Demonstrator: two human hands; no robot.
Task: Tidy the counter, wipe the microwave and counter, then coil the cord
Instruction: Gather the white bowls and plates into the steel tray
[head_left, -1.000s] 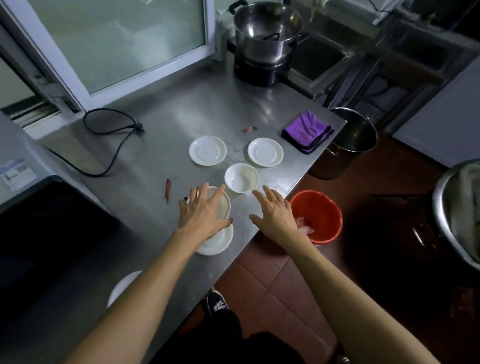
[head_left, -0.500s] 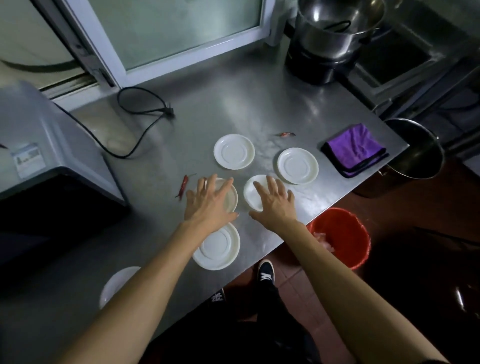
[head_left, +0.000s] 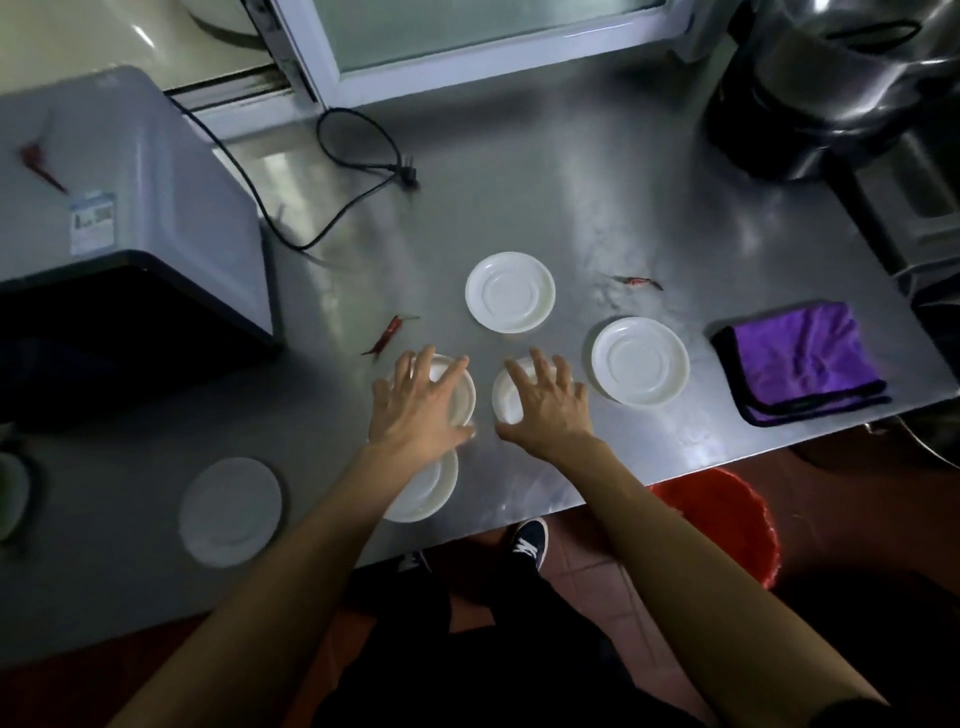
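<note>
Step in hand: gathering the small dishes on the surface (head_left: 597, 218), as judged from the task
Left hand (head_left: 421, 410): fingers spread and bent over a small white bowl (head_left: 462, 400), touching its rim; a firm grip cannot be confirmed
Right hand (head_left: 548, 408): fingers spread over a second white bowl (head_left: 506, 400), resting on top, not clearly curled round it
Doing it well: better to curl thumb and fingers round each rim before lifting, then set one bowl into the other; smooth glaze may slip, so lift straight up, clear of the saucer (head_left: 431, 493) just below the left hand
Other task things: 2 saucers (head_left: 510, 292) (head_left: 640, 361) beyond the hands, 1 more plate (head_left: 231, 512) at near left; purple cloth (head_left: 802, 361) at the right edge; cord (head_left: 358, 171) loose beside the microwave (head_left: 130, 208); dried chilli (head_left: 387, 335) near the left bowl
Change from 0.5 s ago: both hands a little further forward over the bowls; right hand now covering more of its bowl; dishes themselves in the same places
</note>
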